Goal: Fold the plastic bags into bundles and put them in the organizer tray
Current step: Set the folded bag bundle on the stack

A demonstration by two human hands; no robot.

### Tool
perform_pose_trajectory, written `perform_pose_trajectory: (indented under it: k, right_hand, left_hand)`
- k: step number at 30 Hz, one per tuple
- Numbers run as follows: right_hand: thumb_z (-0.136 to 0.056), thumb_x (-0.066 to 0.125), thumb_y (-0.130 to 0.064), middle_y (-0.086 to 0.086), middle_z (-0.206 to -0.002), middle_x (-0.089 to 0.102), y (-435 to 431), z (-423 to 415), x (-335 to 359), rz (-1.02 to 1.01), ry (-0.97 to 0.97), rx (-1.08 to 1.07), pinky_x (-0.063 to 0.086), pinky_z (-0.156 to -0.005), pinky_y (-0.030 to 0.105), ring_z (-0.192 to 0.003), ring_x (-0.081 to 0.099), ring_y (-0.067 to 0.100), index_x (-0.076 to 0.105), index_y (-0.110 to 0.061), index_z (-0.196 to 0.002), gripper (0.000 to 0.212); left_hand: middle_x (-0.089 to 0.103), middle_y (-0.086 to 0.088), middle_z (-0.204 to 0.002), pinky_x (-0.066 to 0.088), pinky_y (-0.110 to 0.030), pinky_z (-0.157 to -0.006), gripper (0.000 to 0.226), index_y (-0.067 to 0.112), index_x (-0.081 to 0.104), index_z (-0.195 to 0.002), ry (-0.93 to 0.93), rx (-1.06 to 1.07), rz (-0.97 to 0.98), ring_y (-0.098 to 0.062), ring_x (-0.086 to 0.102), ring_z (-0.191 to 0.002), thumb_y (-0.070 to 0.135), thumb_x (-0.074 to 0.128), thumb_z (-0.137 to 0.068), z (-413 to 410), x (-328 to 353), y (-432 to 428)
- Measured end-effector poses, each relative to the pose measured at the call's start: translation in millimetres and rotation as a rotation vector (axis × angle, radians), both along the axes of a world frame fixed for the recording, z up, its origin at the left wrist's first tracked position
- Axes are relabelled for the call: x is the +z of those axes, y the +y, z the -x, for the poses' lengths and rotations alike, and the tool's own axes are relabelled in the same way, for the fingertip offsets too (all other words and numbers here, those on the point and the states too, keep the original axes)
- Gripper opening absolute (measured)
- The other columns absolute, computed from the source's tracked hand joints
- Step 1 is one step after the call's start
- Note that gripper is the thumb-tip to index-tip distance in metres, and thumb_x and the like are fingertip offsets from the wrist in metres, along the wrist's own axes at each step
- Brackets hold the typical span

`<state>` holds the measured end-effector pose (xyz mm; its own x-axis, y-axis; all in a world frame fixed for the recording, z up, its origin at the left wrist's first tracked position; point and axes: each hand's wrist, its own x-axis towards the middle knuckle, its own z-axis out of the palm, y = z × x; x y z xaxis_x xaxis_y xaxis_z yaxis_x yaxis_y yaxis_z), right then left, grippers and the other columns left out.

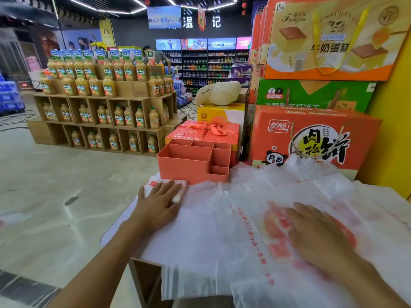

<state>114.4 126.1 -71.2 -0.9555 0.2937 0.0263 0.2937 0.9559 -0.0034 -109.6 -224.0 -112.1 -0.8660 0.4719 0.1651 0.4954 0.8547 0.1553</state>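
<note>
- Head view: the left hand (158,206) lies flat with straight fingers, pressing a folded bag bundle (180,189) onto the white table (115,233), gripping nothing.
- The bundle sits just in front of the coral organizer tray (191,172), at its near left corner.
- The right hand (318,235) is spread flat, palm down, on a plastic bag (242,230) with red print, holding nothing.
- More loose bags (295,178) are heaped behind it, against an orange carton (311,130).
- A ribboned gift box (206,131) stands behind the tray.
</note>
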Motion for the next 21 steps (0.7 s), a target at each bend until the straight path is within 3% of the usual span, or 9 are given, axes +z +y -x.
perform_pose_trajectory:
  k: [3, 6, 9, 15, 21]
  right_hand:
    - [-0.104, 0.023, -0.057, -0.012, -0.169, 0.005, -33.1, 8.9, -10.2, 0.137, 0.081, 0.091, 0.01, -0.126, 0.041, -0.155, 0.008, 0.015, 0.012, -0.039, -0.159, 0.059]
    - [-0.091, 0.001, -0.075, -0.01, -0.168, -0.018, -38.9, 16.0, -32.7, 0.096, 0.001, 0.099, -0.006, -0.126, 0.046, -0.156, -0.013, 0.019, -0.003, -0.04, -0.16, 0.078]
    - [-0.078, -0.013, -0.078, -0.009, -0.168, -0.02, -31.9, 19.2, -38.7, 0.068, -0.001, 0.089, -0.008, -0.126, 0.047, -0.156, -0.015, 0.019, -0.003, -0.041, -0.16, 0.09]
    - [-0.089, 0.0, -0.074, -0.012, -0.168, -0.02, -18.8, 16.7, -41.6, 0.059, -0.008, 0.048, -0.006, -0.126, 0.047, -0.156, -0.015, 0.018, -0.004, -0.042, -0.16, 0.078]
    - [-0.093, 0.004, -0.074, -0.012, -0.168, -0.019, -16.9, 18.1, -45.5, 0.055, -0.001, 0.033, -0.005, -0.126, 0.048, -0.156, -0.015, 0.018, -0.005, -0.042, -0.159, 0.074]
  left_hand:
    - [0.018, 0.012, -0.168, -0.003, -0.067, -0.119, 0.08, 0.035, 0.01, -0.161, 0.018, -0.016, -0.011, -0.015, 0.011, -0.155, 0.069, 0.019, -0.088, 2.0, -2.9, -1.1]
    - [-0.004, 0.015, -0.169, -0.013, -0.064, -0.119, 0.079, 0.039, 0.005, -0.161, -0.018, -0.017, 0.056, -0.013, -0.003, -0.157, 0.078, 0.02, -0.094, 0.6, -2.4, -0.2]
    - [-0.02, 0.014, -0.166, -0.018, -0.062, -0.117, 0.076, 0.043, -0.002, -0.16, -0.069, -0.002, 0.09, -0.012, -0.014, -0.155, 0.077, 0.015, -0.095, 0.7, -0.2, 3.0]
    - [-0.014, 0.01, -0.169, -0.017, -0.067, -0.116, 0.057, 0.051, -0.006, -0.157, -0.086, -0.02, 0.113, -0.015, -0.012, -0.156, 0.061, 0.009, -0.103, 5.7, 0.7, 2.0]
    - [-0.006, 0.006, -0.17, -0.017, -0.066, -0.116, 0.064, 0.05, 0.001, -0.158, -0.067, -0.024, 0.08, -0.017, -0.006, -0.157, 0.069, 0.016, -0.099, 2.6, 1.3, 2.5]
